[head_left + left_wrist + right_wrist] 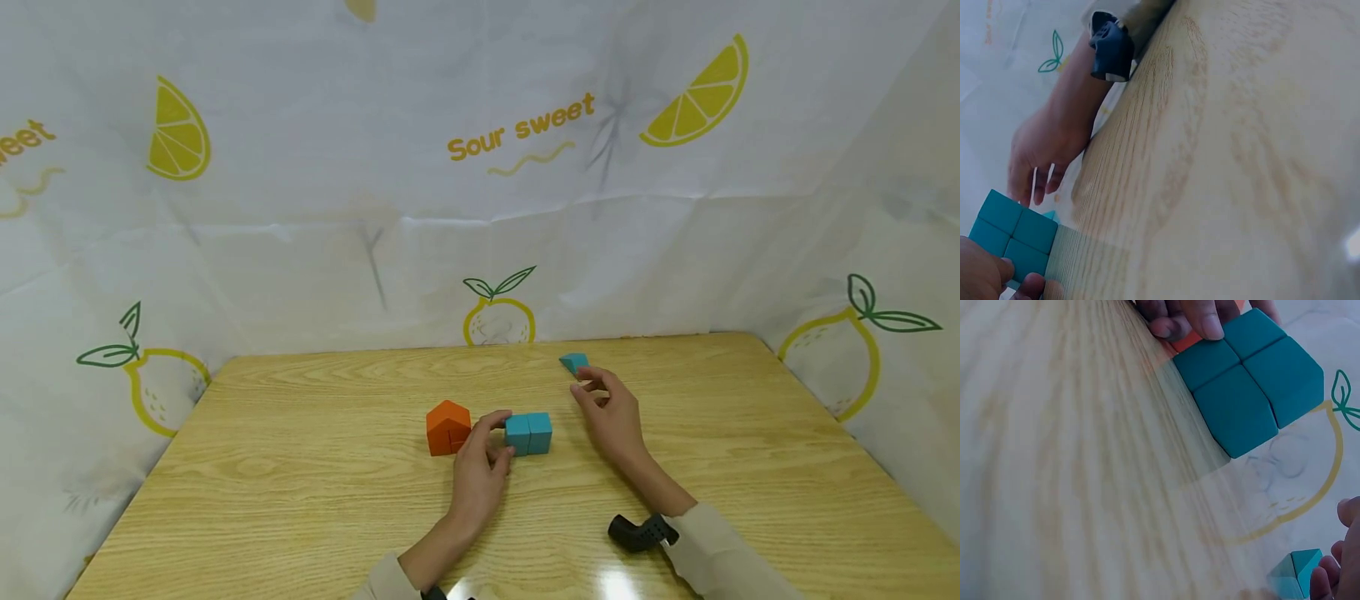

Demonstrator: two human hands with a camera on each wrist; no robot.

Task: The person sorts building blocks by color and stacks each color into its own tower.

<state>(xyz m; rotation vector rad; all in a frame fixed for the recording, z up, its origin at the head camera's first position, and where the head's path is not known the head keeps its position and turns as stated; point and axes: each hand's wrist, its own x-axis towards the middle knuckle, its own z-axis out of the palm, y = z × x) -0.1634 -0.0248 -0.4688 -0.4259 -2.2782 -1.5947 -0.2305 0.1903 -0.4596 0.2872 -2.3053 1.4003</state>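
A stack of teal blocks [528,435], with seams between its pieces, stands near the middle of the table. From its left side my left hand [478,483] holds it, thumb at the front and a finger behind. Farther back and to the right lies a small teal wedge [573,361]; the right wrist view shows a seam on this wedge [1300,575]. My right hand [617,418] is beside it, fingers bent loosely and thumb apart. One fingertip overlaps the wedge's edge; I cannot tell whether it touches.
Just left of the left hand stands an orange house-shaped block set [442,433]. The wooden table [300,483] ends at a white lemon-print curtain [337,275] behind. A black wrist device [637,533] sits at the right sleeve.
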